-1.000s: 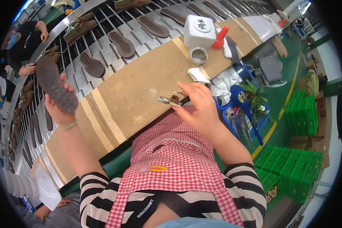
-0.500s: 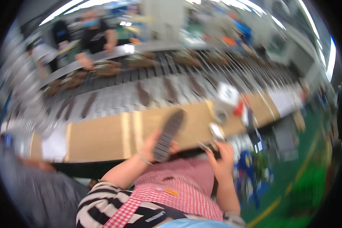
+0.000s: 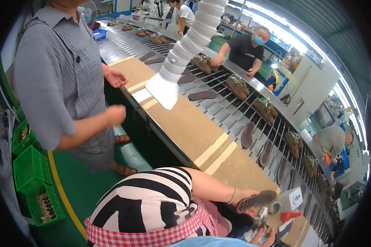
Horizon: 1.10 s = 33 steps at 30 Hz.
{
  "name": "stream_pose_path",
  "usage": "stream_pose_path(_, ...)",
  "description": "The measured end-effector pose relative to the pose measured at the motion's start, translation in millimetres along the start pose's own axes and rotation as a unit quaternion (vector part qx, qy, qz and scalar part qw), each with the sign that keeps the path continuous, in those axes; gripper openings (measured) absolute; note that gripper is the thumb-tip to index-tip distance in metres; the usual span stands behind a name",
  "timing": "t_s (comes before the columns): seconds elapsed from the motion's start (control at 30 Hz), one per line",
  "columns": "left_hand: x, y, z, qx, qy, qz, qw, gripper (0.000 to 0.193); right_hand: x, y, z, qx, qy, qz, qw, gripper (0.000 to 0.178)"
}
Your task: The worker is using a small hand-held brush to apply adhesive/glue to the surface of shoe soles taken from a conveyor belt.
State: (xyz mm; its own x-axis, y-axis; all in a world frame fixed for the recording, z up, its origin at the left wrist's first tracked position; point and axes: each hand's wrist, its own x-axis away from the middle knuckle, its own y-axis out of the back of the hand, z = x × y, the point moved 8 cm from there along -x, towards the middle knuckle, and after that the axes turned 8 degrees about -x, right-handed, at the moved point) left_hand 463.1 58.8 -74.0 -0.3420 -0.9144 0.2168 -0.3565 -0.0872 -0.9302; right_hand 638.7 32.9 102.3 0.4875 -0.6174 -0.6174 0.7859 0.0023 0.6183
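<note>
Since the earlier frame, the brown sole (image 3: 259, 200) is shifting from well apart to just left of the white container (image 3: 292, 199), in a view that is now turning toward the left. The left hand (image 3: 240, 195) is gripping the sole by its end farther from the container, thumb and fingers closing around it above the tan tabletop (image 3: 179, 125). The sole's long axis is running from that grip toward the container, rising slightly, with its free end pointing at it and its ridged face showing. A round open jar (image 3: 275, 208) is standing between sole and container. The right hand (image 3: 269, 238) is curling below and left of the container, partly beyond the frame's edge; whether its grip is closing on anything cannot be told. The left hand is lying nearer the sole, being in contact.
</note>
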Motion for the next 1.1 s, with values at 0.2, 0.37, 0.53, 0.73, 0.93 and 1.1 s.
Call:
stream_pose_path(0.2,49,2,-39,-0.010,-0.122,0.027,0.992,0.056,-6,3,-59,0.032,-0.082,-0.061,0.994,0.041)
stream_pose_path(0.37,99,30,-74,0.115,-0.092,0.125,0.981,0.073,-79,-18,-75,0.119,-0.058,0.006,0.991,0.037)
stream_pose_path(0.53,105,24,-114,0.092,-0.195,0.048,0.975,0.073,-113,-33,-116,0.202,-0.050,0.014,0.978,0.035)
stream_pose_path(0.73,98,37,-112,0.118,-0.185,0.062,0.974,0.070,-115,-67,-164,0.241,-0.056,0.049,0.968,0.036)
stream_pose_path(0.93,100,50,-117,0.121,-0.191,0.056,0.972,0.068,-117,-89,-178,0.279,-0.062,0.075,0.955,0.036)
stream_pose_path(1.1,107,53,-120,0.114,-0.201,0.044,0.972,0.067,-117,-86,-170,0.263,-0.063,0.074,0.960,0.038)
